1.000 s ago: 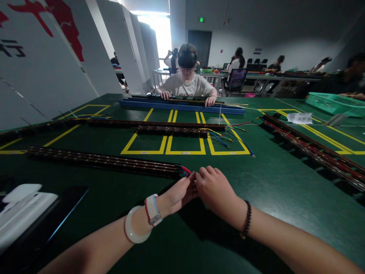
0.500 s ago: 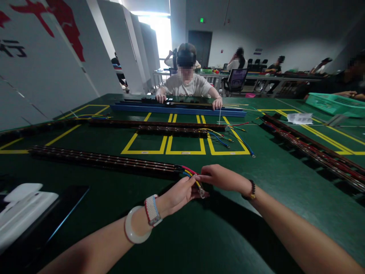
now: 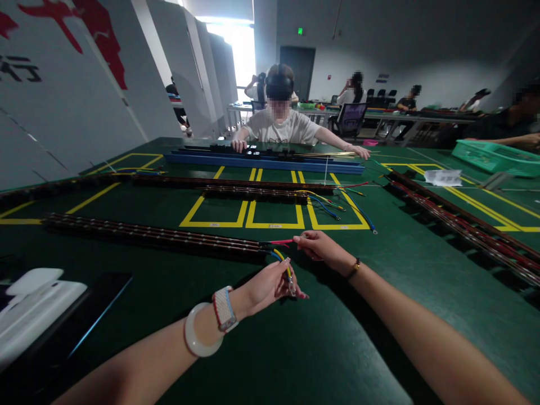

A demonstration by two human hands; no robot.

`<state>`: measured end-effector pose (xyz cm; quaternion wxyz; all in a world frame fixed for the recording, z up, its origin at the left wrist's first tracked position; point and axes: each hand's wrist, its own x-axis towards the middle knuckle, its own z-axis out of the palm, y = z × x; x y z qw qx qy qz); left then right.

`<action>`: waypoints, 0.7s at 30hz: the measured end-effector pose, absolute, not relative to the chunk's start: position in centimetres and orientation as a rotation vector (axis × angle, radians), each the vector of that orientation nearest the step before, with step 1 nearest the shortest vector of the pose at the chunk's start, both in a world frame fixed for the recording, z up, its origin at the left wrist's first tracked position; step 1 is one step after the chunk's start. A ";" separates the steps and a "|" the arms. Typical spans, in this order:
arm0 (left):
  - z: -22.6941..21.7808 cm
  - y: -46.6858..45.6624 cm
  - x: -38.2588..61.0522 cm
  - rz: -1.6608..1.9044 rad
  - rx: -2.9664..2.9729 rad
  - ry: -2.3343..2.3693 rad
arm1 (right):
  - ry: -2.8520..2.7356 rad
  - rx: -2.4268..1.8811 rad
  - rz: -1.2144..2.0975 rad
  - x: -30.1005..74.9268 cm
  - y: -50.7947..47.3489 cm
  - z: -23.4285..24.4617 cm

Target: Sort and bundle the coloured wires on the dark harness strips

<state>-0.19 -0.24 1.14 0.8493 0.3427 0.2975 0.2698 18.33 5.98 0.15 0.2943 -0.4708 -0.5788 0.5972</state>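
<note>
My left hand is closed around the yellow wire and the blue wire, whose metal terminals stick out by the fingers. A little higher and to the right, my right hand pinches the red wire near its end. These wires come out of the right end of a long dark busbar assembly that lies across the green table. The red wire stands apart from the yellow and blue ones.
Yellow tape frames mark the table, with more wired bar assemblies beyond. Another assembly lies at right, near a green basket. A co-worker sits opposite behind a blue rail. White and black devices rest at lower left.
My right hand has moved up and away from my left, drawing the red wire apart from the bundle. The co-worker's arm on the right side has reached farther out to the right.
</note>
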 end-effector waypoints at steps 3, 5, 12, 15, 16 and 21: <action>1.0 -0.2 -0.2 0.566 0.740 0.631 | -1.479 -1.283 1.521 18.0 6.4 -0.2; 1.0 -0.2 -0.2 0.566 0.746 0.640 | -1.532 -1.385 1.423 18.1 6.5 0.0; 1.0 -0.1 -0.3 0.563 0.706 0.666 | -2.202 -1.816 0.565 18.7 4.8 4.2; 0.6 -0.1 -0.2 0.599 0.653 0.659 | -2.364 -1.726 0.186 17.7 2.6 6.8; 0.5 -0.1 -0.2 0.613 0.639 0.652 | -2.437 -1.694 0.172 17.2 1.8 7.4; 0.2 0.0 -0.3 0.589 0.604 0.656 | -2.787 -1.608 0.125 14.9 -2.0 7.9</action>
